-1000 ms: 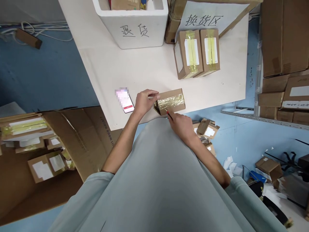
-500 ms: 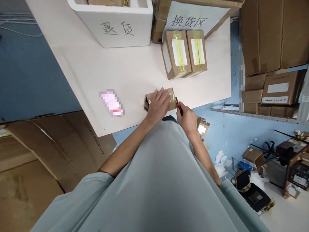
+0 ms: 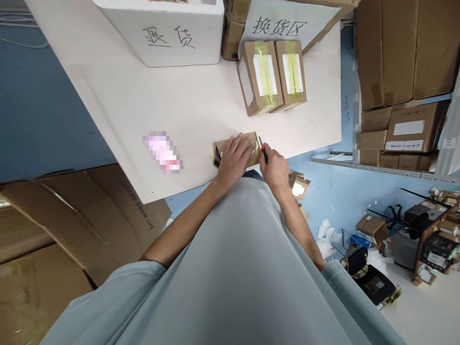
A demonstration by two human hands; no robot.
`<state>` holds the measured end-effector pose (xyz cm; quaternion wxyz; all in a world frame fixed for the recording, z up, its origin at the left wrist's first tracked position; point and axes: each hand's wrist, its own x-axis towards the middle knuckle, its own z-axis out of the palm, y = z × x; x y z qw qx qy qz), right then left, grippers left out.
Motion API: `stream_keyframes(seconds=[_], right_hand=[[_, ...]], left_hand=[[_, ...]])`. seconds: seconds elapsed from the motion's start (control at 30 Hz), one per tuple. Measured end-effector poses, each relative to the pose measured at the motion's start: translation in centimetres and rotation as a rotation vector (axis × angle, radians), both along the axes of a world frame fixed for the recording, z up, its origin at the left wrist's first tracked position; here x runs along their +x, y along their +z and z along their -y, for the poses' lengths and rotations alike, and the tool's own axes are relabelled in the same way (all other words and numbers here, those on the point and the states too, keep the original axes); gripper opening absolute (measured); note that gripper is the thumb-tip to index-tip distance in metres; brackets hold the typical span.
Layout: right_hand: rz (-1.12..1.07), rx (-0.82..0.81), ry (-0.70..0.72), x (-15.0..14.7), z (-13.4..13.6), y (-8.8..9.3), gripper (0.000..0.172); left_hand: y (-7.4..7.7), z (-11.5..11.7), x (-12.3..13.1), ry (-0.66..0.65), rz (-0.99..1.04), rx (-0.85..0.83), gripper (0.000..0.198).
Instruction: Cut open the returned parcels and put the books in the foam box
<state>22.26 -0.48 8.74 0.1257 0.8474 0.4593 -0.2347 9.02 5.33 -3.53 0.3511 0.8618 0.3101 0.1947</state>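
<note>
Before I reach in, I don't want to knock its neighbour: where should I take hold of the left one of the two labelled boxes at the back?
Probably take the left labelled box from above, grip on its near and far short ends. Its right long side lies against the right labelled box, leaving no finger room.

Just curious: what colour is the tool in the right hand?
The tool looks red and black, head view.

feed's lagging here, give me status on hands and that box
Left hand flat on the small taped box. Right hand gripping a red cutter at its right end. Two other boxes farther back, out of the way.
</note>
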Motion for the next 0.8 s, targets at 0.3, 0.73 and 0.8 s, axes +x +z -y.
stream_keyframes(seconds=[0.3,0.73,0.8], right_hand=[[0.039,-0.046,0.013,-1.2,0.8,0.3,0.053],[0.089,-0.111,-0.051,-2.4,-1.5,0.1,0.049],[0.081,-0.14,-0.068,-2.6,-1.3,0.4,0.048]], left_hand=[[0.0,-0.6,-0.1,-0.008,0.018,-0.015,0.044],[0.0,-0.6,0.5,0.013,-0.021,-0.051,0.044],[0.1,-0.4,0.5,0.0,-0.028,-0.061,0.044]])
